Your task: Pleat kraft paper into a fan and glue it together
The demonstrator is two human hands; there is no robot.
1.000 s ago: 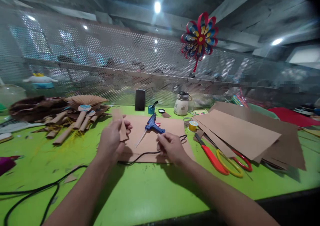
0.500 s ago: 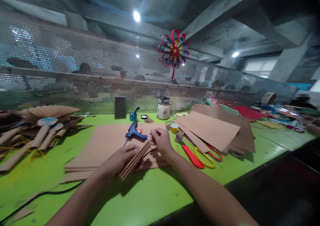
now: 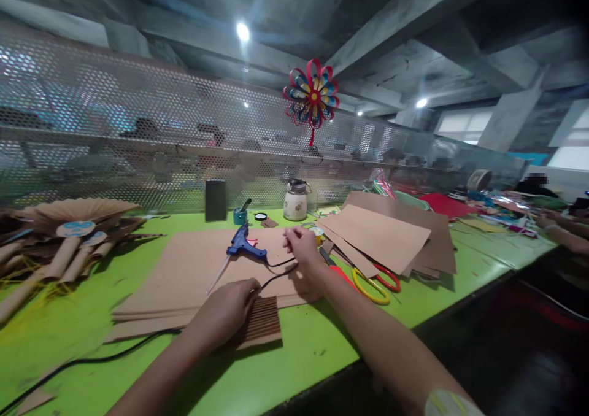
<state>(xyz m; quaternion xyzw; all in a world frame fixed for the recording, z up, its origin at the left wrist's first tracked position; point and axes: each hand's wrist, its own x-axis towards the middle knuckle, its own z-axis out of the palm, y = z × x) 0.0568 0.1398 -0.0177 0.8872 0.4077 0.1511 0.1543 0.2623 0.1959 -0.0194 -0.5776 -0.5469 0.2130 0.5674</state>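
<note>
Pleated cardboard (image 3: 263, 321) lies near the desk's (image 3: 299, 358) front edge, against a stack of brown sheets (image 3: 184, 269). The left grip (image 3: 225, 312) rests flat on it, fingers unclenched. The right grip (image 3: 301, 245) hovers over the glue gun's (image 3: 243, 248) cable (image 3: 276, 262), fingers curled; whether it holds anything cannot be told.

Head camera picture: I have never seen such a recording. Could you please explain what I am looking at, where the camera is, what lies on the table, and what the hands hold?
There is no machine here. A person works with two bare hands, and the camera sits on that person's head, looking forward and down. The left hand rests on a pleated brown paper piece on the green table. The right hand is beside a blue glue gun and a black cord; whether it holds anything is unclear. Brown card sheets and scissors lie nearby.
</note>
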